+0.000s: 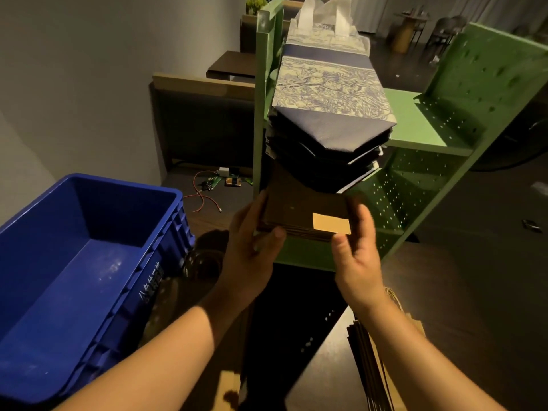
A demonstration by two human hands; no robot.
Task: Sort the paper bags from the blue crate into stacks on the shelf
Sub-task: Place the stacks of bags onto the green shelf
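Gripping the brown paper bags [299, 209] at centre frame, your left hand [252, 241] and right hand [355, 250] curl around the stack's near corners on the green shelf [415, 185]. Left of them sits the blue crate [89, 262]. Above, a stack of patterned blue bags [329, 114] occupies the upper shelf.

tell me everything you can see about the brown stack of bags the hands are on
The brown stack of bags is a pile of flat, folded bags that look like kraft paper, lying level on a lower board of the green shelf. A paler tan rectangle marks the top bag near its front right corner. The layered edges face the camera. The left hand grips its left front corner, thumb on the front edge; the right hand holds the right side. A taller, fanned stack of navy bags sits on the board above it.
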